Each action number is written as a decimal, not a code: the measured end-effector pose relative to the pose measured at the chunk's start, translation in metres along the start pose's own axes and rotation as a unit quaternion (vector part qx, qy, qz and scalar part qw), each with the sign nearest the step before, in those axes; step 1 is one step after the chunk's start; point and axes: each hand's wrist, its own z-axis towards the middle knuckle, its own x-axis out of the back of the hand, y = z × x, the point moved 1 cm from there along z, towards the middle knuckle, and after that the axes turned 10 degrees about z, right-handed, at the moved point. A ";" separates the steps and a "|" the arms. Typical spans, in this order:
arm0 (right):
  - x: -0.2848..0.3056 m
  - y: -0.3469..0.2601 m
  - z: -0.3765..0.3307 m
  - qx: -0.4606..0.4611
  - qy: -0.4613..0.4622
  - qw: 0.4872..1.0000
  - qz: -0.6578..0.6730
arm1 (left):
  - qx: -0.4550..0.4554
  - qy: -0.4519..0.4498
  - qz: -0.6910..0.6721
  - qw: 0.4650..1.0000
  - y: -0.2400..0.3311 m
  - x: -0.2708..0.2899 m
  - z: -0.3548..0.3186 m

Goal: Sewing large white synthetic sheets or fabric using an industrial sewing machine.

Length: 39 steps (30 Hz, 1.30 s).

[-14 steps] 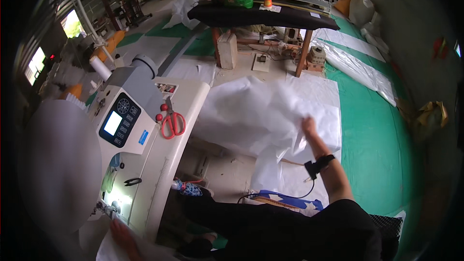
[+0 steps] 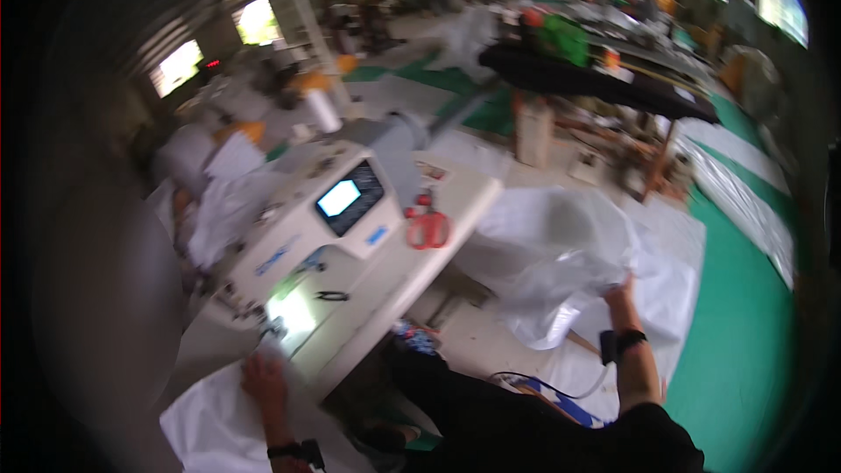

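**Fabric in two hands at the sewing machine**

Fabric was the matter in hand: a large white woven sheet point(image 2: 561, 254), thin and limp by the look of it, billowing up to the right of the counter point(image 2: 455, 201) and draping down to the floor. The right hand point(image 2: 618, 289) was closed on a gathered fold at its near edge, arm stretched out. The left hand point(image 2: 263, 378) lay flat, fingers spread, on another white piece point(image 2: 219, 425) at the near end of the sewing machine point(image 2: 307, 236), pressing rather than gripping.

Such cloth looked light and soft, likely a little slick, with no stiffness of its own; it would sag wherever unsupported. An edge or corner, bunched in the fist, seemed the surest hold. The lifted sheet had no firm axis; its bulk ran from the right hand up and leftward toward the red scissors point(image 2: 427, 226) on the counter. Motion blur hid finer detail.
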 end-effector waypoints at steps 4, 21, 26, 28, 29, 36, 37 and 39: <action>-0.192 -0.028 -0.070 0.038 -0.369 0.919 0.132 | 0.122 -0.092 0.003 0.988 -0.031 0.022 -0.032; -0.393 0.484 -0.671 -0.420 -0.783 0.160 -0.429 | 0.422 0.161 -0.541 0.710 -0.256 -0.003 -0.197; -0.295 0.582 -0.699 -0.357 -0.859 -0.072 -0.361 | 0.231 0.354 -0.839 0.342 -0.312 0.081 -0.298; -0.226 0.611 -0.710 -0.291 -0.846 -0.260 -0.364 | 0.284 0.385 -0.785 0.393 -0.325 0.120 -0.319; -0.192 0.620 -0.712 -0.301 -0.846 -0.232 -0.375 | 0.309 0.395 -0.758 0.416 -0.328 0.136 -0.325; -0.112 0.596 -0.692 -0.292 -0.869 -0.156 -0.368 | 0.401 0.409 -0.619 0.537 -0.337 0.202 -0.346; -0.118 0.584 -0.685 -0.252 -0.901 -0.146 -0.321 | 0.402 0.407 -0.608 0.550 -0.337 0.209 -0.345; -0.144 0.578 -0.663 -0.245 -0.924 -0.059 -0.287 | 0.398 0.403 -0.592 0.574 -0.337 0.221 -0.340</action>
